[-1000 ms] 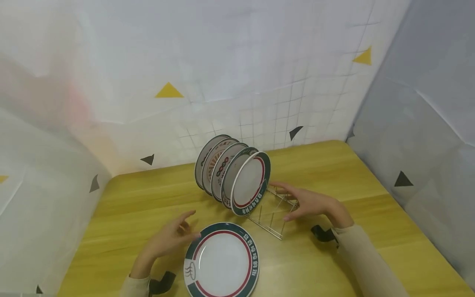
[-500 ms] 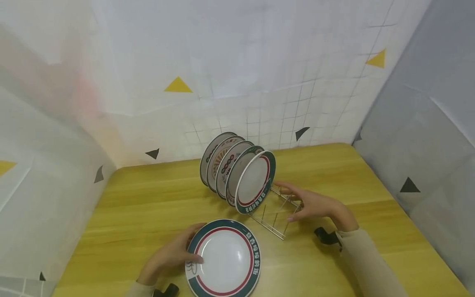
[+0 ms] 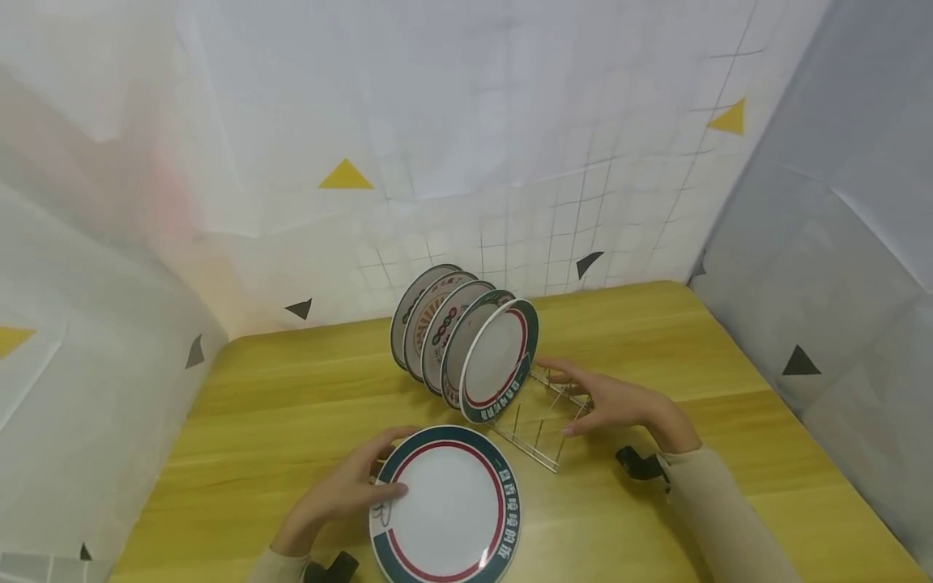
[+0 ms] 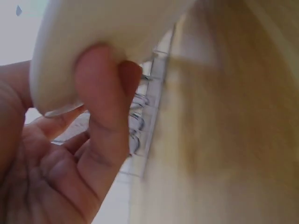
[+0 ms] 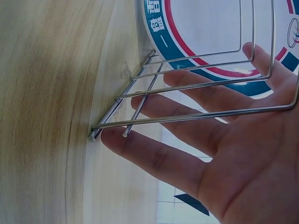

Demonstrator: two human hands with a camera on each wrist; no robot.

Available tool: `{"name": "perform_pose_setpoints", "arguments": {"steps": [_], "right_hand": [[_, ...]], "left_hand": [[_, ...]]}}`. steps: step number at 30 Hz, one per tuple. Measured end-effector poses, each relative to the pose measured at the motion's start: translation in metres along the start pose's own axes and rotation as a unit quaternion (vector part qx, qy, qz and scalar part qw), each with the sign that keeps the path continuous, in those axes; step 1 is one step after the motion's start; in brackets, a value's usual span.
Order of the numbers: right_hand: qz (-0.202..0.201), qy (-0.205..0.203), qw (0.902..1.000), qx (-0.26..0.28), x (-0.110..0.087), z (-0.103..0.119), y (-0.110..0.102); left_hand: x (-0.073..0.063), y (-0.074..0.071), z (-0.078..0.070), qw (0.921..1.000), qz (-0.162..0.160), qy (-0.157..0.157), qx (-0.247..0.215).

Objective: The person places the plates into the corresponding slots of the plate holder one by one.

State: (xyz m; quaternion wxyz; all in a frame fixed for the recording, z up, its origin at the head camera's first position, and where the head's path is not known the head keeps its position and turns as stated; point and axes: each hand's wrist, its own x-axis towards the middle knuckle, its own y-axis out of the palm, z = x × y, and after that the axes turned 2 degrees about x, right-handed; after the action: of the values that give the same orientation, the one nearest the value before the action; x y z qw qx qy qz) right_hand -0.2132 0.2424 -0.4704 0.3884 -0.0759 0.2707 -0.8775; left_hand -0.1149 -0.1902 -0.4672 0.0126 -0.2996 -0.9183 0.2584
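My left hand [image 3: 342, 490] pinches the left rim of a white plate [image 3: 452, 514] with a green and red border, thumb on top and fingers underneath. In the left wrist view the plate's pale underside [image 4: 60, 70] stands tilted, clear of the wooden surface. At the wire dish rack [image 3: 521, 445], my right hand [image 3: 619, 401] spans the right end. Its fingers [image 5: 187, 112] reach fairly straight past the wires in the right wrist view, touching the rack. Several plates stand on edge in the rack's left part, the nearest plate [image 3: 499, 360] showing its printed face.
Unfilled wire slots lie between the nearest racked plate and my right hand. The yellow wooden table [image 3: 291, 389] runs back to a white wall [image 3: 437, 121] of draped sheeting with yellow and black triangles. A grey side wall [image 3: 838, 243] rises at the right.
My left hand has come down onto the plate's rim and gripped it, and the plate has since shifted slightly right and up. My right hand stays at the rack; the head view has swayed a little.
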Motion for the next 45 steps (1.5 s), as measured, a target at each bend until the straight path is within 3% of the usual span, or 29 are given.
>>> {"name": "perform_pose_setpoints", "arguments": {"steps": [4,8,15,19,24,27,31,36,39,42,45], "right_hand": [[0.000,0.005,1.0000,0.002,0.000,-0.001,0.001],[-0.001,0.011,0.9999,0.004,-0.001,0.000,0.001],[-0.002,0.004,1.0000,0.001,-0.002,0.002,0.000],[-0.006,0.001,1.0000,-0.006,-0.003,0.001,-0.001],[-0.002,-0.006,1.0000,-0.005,-0.003,0.001,-0.002],[0.000,-0.015,0.9999,0.003,-0.002,0.001,-0.002],[0.006,-0.024,0.9996,0.015,-0.001,0.000,0.000],[0.012,-0.027,0.9994,0.016,0.005,-0.001,0.005],[0.017,-0.037,0.9991,0.010,0.011,0.000,0.008],[0.019,-0.041,0.9989,0.007,0.016,0.000,0.010],[0.022,-0.042,0.9988,0.007,0.020,0.002,0.012]], "left_hand": [[0.006,-0.005,-0.017,0.9988,-0.001,0.043,0.022],[0.009,-0.012,-0.036,0.9950,-0.031,0.085,0.043],[0.007,-0.024,-0.055,0.9904,-0.073,0.114,-0.025],[0.004,-0.028,-0.062,0.9873,-0.103,0.119,-0.023],[0.005,-0.034,-0.079,0.9733,-0.169,0.155,-0.009],[0.015,-0.036,-0.096,0.9587,-0.221,0.179,-0.003],[0.040,-0.031,-0.121,0.9307,-0.295,0.215,0.020],[0.077,-0.021,-0.139,0.8788,-0.372,0.277,0.111],[0.095,-0.014,-0.143,0.8471,-0.397,0.308,0.172],[0.108,-0.005,-0.141,0.8220,-0.410,0.319,0.233],[0.117,0.002,-0.136,0.8124,-0.412,0.312,0.270]]}}
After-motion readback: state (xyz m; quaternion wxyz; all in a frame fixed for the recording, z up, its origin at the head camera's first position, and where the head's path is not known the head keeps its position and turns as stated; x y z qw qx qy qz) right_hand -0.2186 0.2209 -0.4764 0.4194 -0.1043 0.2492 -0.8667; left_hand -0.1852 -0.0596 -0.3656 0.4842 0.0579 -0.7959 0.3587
